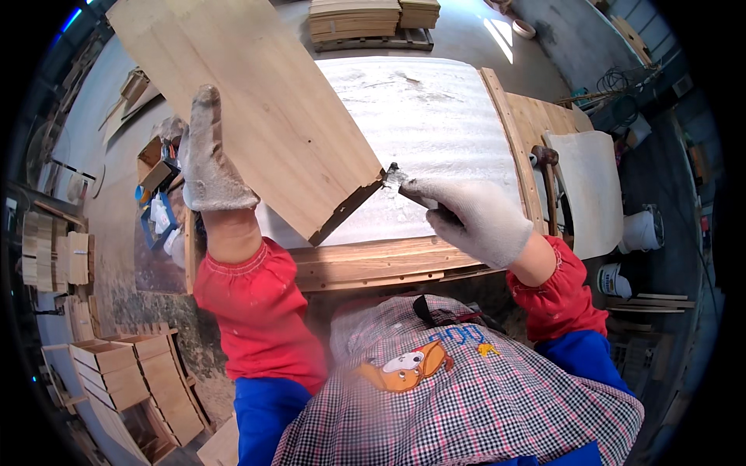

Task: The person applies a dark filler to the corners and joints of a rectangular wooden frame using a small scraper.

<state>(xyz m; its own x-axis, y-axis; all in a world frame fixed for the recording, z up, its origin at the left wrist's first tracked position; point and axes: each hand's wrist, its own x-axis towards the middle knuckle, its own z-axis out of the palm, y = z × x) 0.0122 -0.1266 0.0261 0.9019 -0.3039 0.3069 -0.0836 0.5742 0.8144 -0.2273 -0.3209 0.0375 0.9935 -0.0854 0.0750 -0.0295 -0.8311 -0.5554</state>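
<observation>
Holding the board [264,101] over the left half of the pad [443,124], gripped at its left edge by the left hand [215,167] — thumb laid up the face, fingers mostly hidden. Slanted down toward the near side of the pad, probably to present the dark-marked end within easy reach and keep the weight back on that palm. Cannot tell whether lifted wholly clear or leaning on the near rail [365,262] of the pad. Gripping the blade [395,180] in the right hand [478,221], closed around it over the pad's middle, with the dark-smeared tip at the board's right corner; pointed inward, seemingly for control along that edge. Bounded by wood at the near and right sides of the pad, so liable to bump a dipped corner there. Roomiest over the pad's right half and far side. Tighter left of the pad, beside the blue tray [146,225]; tighter too past the right rail [513,147] — close to the mallet [546,156]. Well apart from the stack [353,23] beyond the pad.
</observation>
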